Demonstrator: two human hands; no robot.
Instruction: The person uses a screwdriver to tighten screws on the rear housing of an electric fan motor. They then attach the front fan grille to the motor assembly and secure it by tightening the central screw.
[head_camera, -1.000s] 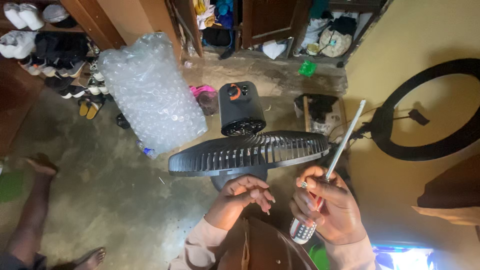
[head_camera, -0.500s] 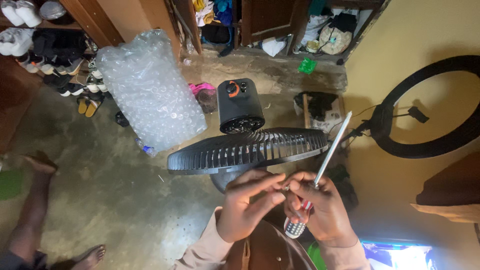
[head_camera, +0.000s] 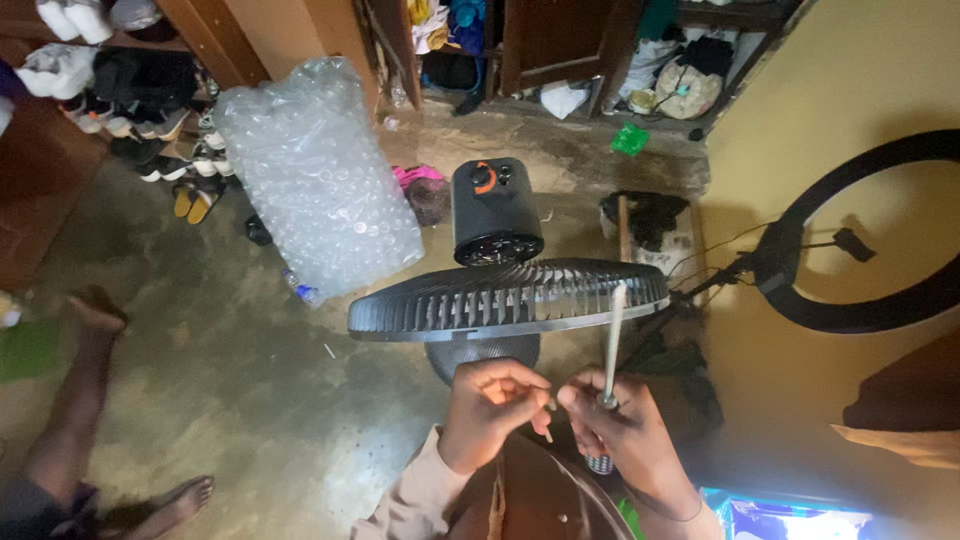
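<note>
Beyond the round black slatted fan grille (head_camera: 508, 298), a big clear plastic bag of empty bottles (head_camera: 318, 175) stands on the stained concrete floor (head_camera: 230, 380). Below the grille, the left hand (head_camera: 492, 412) pinches something tiny; the right hand (head_camera: 625, 435) grips a long silver-shafted screwdriver (head_camera: 611, 345) upright.

A large bag of clear plastic bottles (head_camera: 318, 185) stands on the concrete floor (head_camera: 230, 370) near rows of shoes (head_camera: 150, 110). A black ring light (head_camera: 860, 235) leans by the yellow wall (head_camera: 850, 70); another person's bare feet (head_camera: 95, 310) rest at left.
</note>
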